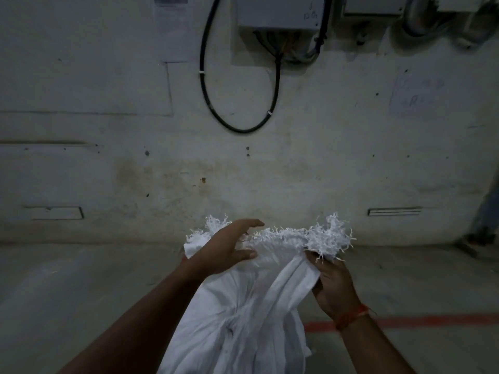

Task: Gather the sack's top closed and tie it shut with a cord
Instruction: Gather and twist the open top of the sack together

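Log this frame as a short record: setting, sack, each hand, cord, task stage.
setting: concrete floor, stained wall
sack: white, frayed top edge, spread wide
left hand: open, fingers over the top edge
right hand: pinching the fabric below the fringe
cord: none visible
stage: gathering under way, not tied

White sack (243,306), orange-red wrist thread (352,315), red floor line (432,321), black cable (240,109).
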{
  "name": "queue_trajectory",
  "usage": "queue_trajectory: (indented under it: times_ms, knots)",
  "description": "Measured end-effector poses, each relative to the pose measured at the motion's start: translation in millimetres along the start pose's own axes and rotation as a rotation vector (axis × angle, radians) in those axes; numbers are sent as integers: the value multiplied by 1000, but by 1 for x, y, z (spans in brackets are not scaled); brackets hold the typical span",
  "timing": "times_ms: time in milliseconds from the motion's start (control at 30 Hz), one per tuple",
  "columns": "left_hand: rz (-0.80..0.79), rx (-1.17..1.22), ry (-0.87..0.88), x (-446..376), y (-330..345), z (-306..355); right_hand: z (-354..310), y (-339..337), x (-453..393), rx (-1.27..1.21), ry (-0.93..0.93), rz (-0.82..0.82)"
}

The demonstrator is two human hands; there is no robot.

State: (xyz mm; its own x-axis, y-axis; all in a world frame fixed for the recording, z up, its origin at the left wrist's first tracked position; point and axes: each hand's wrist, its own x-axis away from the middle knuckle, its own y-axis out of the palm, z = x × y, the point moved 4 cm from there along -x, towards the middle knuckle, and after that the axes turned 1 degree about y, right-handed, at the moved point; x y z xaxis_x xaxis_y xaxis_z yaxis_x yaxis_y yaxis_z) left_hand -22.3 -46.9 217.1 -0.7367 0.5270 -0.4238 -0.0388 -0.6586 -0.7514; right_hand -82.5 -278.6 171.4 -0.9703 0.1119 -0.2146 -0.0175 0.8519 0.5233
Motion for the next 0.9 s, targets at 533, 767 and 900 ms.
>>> queue_trajectory:
  times_ms: [533, 767, 900]
  knots:
    - [254, -114, 74, -67, -2, -9, 29, 48, -51, 80, 69, -130]
    - [266, -31, 108, -70, -1, -19, 41, 62, -80, 514, -18, 6]
    - [-13, 39, 8, -66, -15, -33, 55, 41, -76, 365, 65, 82]
